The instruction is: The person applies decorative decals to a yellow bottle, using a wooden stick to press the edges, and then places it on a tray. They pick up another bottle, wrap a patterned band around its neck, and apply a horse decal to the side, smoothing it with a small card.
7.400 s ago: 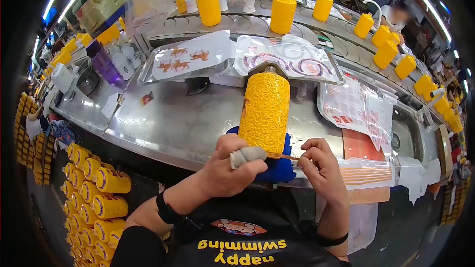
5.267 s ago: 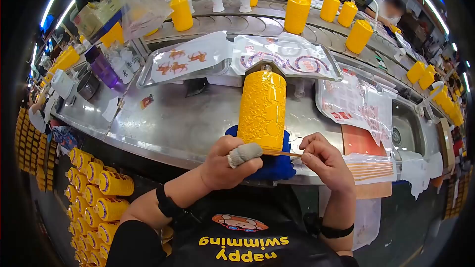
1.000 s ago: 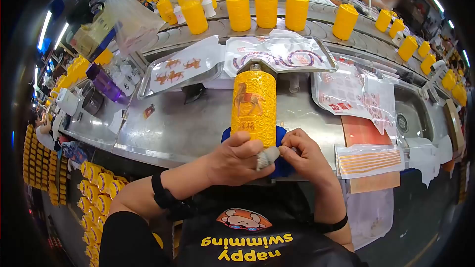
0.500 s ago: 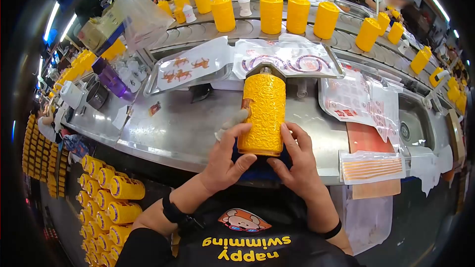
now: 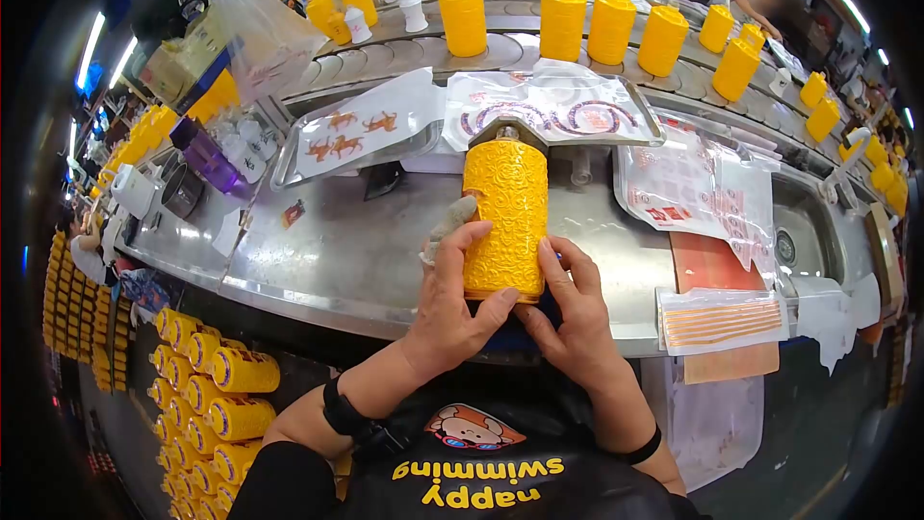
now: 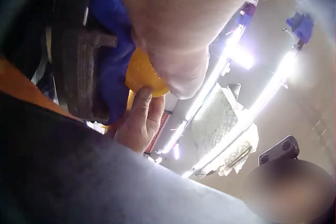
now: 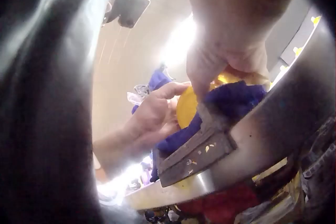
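Note:
A yellow embossed bottle lies with its neck in a notched metal rest, base toward me. My left hand holds its left side, thumb at the base edge, a grey cover on one finger. At the right side, the fingers of my right hand lie along the bottle and the thumb is by the base. Under the bottle, blue cloth shows in the left wrist view. The right wrist view has the yellow base between both hands.
Trays with horse decals and purple curved decals stand behind the bottle. A sheet of orange strips lies right, near a sink. Yellow bottles line the conveyor; more are stacked at lower left.
Earlier both hands worked a thin orange strip along the bottle's base; it is no longer between them. The hands have moved to the bottle's sides, and its horse picture has turned away leftward.

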A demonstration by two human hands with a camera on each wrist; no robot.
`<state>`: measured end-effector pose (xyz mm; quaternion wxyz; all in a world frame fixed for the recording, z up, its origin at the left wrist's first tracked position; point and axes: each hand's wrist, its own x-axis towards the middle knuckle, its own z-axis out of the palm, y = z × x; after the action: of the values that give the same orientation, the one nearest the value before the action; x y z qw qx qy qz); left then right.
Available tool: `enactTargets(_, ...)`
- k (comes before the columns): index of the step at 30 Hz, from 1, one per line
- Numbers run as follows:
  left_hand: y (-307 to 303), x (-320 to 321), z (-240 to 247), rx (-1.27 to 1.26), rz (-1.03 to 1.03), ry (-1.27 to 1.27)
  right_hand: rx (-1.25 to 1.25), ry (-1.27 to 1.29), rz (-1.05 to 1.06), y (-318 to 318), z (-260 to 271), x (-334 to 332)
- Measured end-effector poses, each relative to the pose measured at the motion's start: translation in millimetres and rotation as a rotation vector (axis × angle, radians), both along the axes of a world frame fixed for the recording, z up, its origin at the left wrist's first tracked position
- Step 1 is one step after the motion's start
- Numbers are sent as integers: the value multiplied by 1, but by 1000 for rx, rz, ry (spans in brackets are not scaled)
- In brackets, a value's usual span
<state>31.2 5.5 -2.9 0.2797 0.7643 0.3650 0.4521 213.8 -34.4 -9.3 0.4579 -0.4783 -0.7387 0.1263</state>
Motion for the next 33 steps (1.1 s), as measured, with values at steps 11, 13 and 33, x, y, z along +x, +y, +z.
enactTargets(11, -9, -23, -4, 251, -11, 107, -2, 50, 18, 2, -3, 0)
enactTargets(13, -9, -16, 0, 258, 25, 150, -6, 58, 23, 2, -3, 0)
enactTargets(33, -3, -15, 8, 808, -55, 359, -32, 70, 33, 1, -3, 3)
